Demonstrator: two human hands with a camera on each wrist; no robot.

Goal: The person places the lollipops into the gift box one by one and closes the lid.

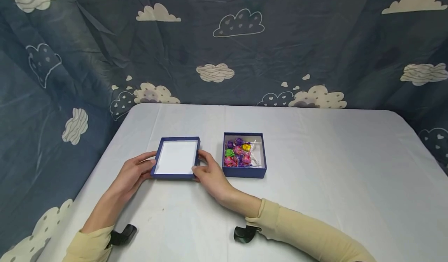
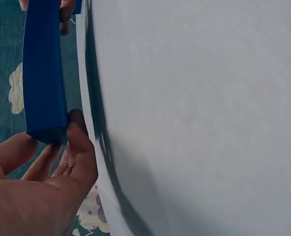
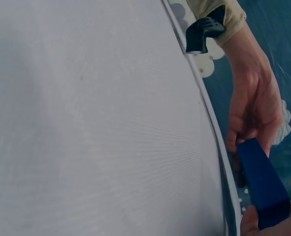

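Both hands grip a shallow blue box lid, its white inside facing up. My left hand holds its left edge, with the thumb on the side and fingers reaching under the corner. At the right edge, my right hand pinches the rim, thumb near the front corner. In the left wrist view the lid's blue side wall stands out above the white tabletop. To the right of the right hand sits an open blue box holding several wrapped lollipops in purple, pink, green and yellow, some white sticks showing.
The table is covered with a white cloth. A dark curtain with cloud prints hangs behind it and along the left side. Black wrist mounts stick out from both cream sleeves.
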